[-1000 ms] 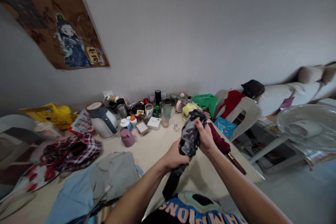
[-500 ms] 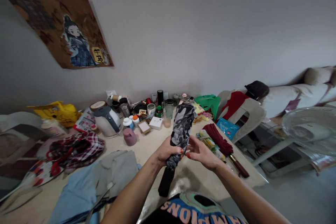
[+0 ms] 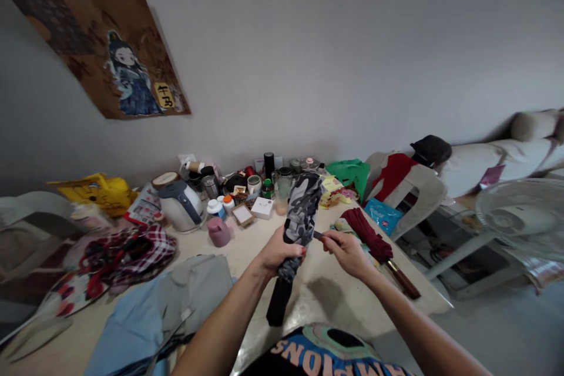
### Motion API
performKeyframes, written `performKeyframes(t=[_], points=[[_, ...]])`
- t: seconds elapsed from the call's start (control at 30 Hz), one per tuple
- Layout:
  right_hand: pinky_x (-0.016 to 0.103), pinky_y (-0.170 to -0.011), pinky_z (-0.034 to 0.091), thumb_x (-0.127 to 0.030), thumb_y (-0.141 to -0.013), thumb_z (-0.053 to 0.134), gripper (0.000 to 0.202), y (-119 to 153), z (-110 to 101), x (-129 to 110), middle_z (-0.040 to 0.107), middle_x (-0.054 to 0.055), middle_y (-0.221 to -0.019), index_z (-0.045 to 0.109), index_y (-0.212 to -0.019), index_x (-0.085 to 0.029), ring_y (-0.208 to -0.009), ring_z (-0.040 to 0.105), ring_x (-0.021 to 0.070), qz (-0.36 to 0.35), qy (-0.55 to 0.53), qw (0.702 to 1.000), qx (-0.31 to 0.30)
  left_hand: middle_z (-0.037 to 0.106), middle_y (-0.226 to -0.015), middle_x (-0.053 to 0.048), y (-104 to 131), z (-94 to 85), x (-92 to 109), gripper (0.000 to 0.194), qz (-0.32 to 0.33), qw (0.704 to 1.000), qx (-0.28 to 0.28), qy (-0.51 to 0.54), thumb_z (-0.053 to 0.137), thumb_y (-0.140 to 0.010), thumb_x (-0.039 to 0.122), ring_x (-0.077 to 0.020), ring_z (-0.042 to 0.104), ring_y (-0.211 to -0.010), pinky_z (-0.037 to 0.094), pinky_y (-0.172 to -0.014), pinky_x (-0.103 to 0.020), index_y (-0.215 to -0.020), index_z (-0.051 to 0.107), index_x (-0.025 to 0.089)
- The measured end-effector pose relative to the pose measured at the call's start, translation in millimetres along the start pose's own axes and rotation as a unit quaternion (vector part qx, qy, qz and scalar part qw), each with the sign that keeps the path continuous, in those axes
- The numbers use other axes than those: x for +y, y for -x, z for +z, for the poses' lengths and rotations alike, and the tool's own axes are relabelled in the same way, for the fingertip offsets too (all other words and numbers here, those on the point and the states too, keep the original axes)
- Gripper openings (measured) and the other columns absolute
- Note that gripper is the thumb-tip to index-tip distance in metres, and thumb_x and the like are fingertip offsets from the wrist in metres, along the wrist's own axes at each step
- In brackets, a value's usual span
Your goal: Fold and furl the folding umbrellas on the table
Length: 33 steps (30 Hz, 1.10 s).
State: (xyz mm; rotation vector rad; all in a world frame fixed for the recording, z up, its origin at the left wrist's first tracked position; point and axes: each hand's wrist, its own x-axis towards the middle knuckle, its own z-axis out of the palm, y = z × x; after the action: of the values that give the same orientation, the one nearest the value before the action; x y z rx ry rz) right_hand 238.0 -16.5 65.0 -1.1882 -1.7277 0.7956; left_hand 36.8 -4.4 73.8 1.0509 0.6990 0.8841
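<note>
A folded umbrella [image 3: 303,205] with grey, black and white camouflage cloth stands tilted above the table, its black handle [image 3: 279,302] pointing down toward me. My left hand [image 3: 282,251] is wrapped round the lower part of its cloth. On the other side, my right hand [image 3: 346,251] pinches the end of a short dark strap [image 3: 318,235] that runs out from the umbrella's side. To the right of that hand lies a dark red folded umbrella [image 3: 370,235] with a brown handle.
Left on the table [image 3: 247,247] are grey and blue cloths [image 3: 189,282], a pink cup [image 3: 218,231] and an electric kettle [image 3: 180,205]. Jars and boxes line the wall side. A blue packet [image 3: 382,215] and a white chair [image 3: 423,194] are at right, near a fan [image 3: 520,217].
My right hand has moved slightly right, away from the umbrella cloth, and now pinches the strap, drawn out sideways. My left hand keeps its hold.
</note>
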Motion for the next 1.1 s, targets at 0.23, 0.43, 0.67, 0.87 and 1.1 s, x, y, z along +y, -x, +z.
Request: performKeyframes(t=[0.23, 0.43, 0.67, 0.87, 1.1], points=[[0.023, -0.046, 0.025, -0.044, -0.073, 0.067, 0.033, -1, -3, 9, 0.048, -0.003, -0.044, 0.061, -0.053, -0.019, -0.044, 0.036, 0.0097, 0.095, -0.076, 0.992, 0.025, 0.061, -0.072, 0.003, -1, 0.0, 8, 0.06, 0.023, 0.996, 0.066, -0.056, 0.069, -0.048, 0.016, -0.0082, 0.052, -0.052, 0.046, -0.051, -0.021, -0.106, 0.052, 0.016], [0.023, -0.044, 0.011, -0.051, -0.061, 0.074, 0.041, 0, 1, 30, 0.033, -0.007, -0.038, 0.052, -0.048, -0.018, -0.04, 0.02, 0.0057, 0.189, -0.225, 0.953, 0.072, 0.066, -0.099, -0.004, -1, 6.9, 17, 0.077, 0.094, 0.975, 0.13, -0.153, 0.067, -0.05, 0.011, -0.0166, 0.062, -0.082, 0.05, -0.076, -0.028, -0.123, 0.046, 0.016], [0.024, -0.045, 0.023, -0.043, -0.073, 0.065, 0.034, 11, 4, -21, 0.044, -0.003, -0.047, 0.056, -0.052, -0.018, -0.047, 0.033, 0.0091, 0.089, -0.107, 0.989, 0.042, 0.067, -0.101, -0.01, -11, 16.3, 3, 0.071, 0.082, 0.879, 0.214, -0.418, 0.066, -0.059, 0.015, -0.0252, 0.064, -0.091, 0.048, -0.081, -0.034, -0.126, 0.043, 0.014], [0.024, -0.046, 0.029, -0.043, -0.077, 0.06, 0.033, 9, 14, -43, 0.05, -0.002, -0.048, 0.054, -0.054, -0.019, -0.045, 0.038, 0.0095, 0.092, -0.098, 0.99, 0.028, 0.066, -0.111, -0.019, -9, 28.5, -4, 0.069, 0.1, 0.783, 0.215, -0.575, 0.058, -0.074, 0.017, -0.0322, 0.065, -0.1, 0.048, -0.081, -0.039, -0.137, 0.031, 0.011], [0.022, -0.048, 0.03, -0.041, -0.082, 0.053, 0.03, 10, 19, -43, 0.051, -0.001, -0.055, 0.057, -0.065, -0.018, -0.048, 0.039, 0.0095, 0.083, -0.105, 0.991, 0.008, 0.06, -0.122, -0.017, -5, 34.9, -5, 0.07, 0.11, 0.73, 0.222, -0.637, 0.053, -0.077, 0.01, -0.0296, 0.062, -0.109, 0.049, -0.087, -0.038, -0.141, 0.027, 0.013]])
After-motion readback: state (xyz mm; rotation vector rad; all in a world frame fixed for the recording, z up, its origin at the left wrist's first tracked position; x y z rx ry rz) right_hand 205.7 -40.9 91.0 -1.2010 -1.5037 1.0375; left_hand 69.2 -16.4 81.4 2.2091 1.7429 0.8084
